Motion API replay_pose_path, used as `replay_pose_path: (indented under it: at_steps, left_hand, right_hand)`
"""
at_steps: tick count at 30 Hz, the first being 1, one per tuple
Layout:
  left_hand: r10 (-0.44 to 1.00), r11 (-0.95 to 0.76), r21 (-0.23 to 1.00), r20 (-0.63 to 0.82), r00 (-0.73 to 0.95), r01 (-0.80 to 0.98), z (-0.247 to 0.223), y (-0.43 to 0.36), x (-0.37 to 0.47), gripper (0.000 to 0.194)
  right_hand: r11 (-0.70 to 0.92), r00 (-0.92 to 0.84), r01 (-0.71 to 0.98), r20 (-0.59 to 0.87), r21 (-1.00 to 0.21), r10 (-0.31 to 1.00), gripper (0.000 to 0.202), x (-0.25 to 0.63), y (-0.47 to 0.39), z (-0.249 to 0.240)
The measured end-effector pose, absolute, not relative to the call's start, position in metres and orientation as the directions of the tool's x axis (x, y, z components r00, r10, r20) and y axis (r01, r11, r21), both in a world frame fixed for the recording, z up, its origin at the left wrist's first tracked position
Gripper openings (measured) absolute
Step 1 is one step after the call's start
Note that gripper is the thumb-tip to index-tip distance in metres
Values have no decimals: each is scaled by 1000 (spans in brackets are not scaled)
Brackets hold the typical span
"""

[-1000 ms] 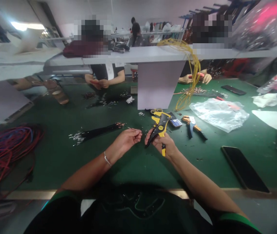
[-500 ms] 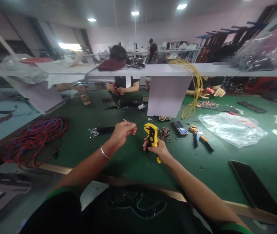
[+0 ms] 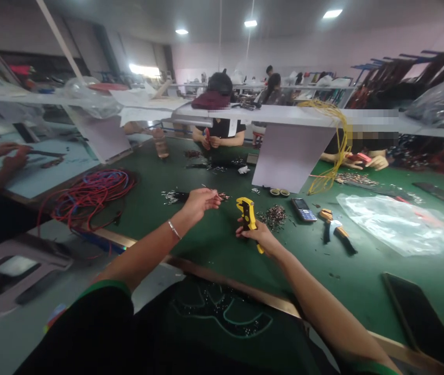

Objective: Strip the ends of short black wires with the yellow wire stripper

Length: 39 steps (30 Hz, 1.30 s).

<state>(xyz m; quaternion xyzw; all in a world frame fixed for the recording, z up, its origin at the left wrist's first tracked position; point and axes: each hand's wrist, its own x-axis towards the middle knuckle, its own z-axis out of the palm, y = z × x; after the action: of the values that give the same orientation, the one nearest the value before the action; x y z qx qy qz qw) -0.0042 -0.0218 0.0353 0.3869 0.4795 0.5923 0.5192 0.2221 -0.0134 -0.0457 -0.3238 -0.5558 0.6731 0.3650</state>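
Tool [image 3: 247,214] upright in the right hand [image 3: 258,235], wire [image 3: 203,186] in the left [image 3: 198,204].
The tool's head points up beside the left hand, probably so both meet with little reach; the bundle [image 3: 173,197] lies just behind that hand, likely for easy picking. Left fingertips are pinched together on what looks like a thin wire; right fingers wrap the handles, their spread unclear. Both hands are above the table [image 3: 214,250], inward from its near edge, with scraps [image 3: 275,215] beyond the right.

Green tabletop [image 3: 222,260], white shelf [image 3: 280,115], ceiling lights [image 3: 250,24].
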Motion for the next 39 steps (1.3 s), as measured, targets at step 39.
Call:
replay_pose_path:
  at_steps: [39]
  left_hand:
    - [993, 67, 923, -97, -60, -380, 59, 11, 46, 20]
  right_hand:
    - [-257, -641, -299, -7, -919, 768, 47, 229, -14, -7]
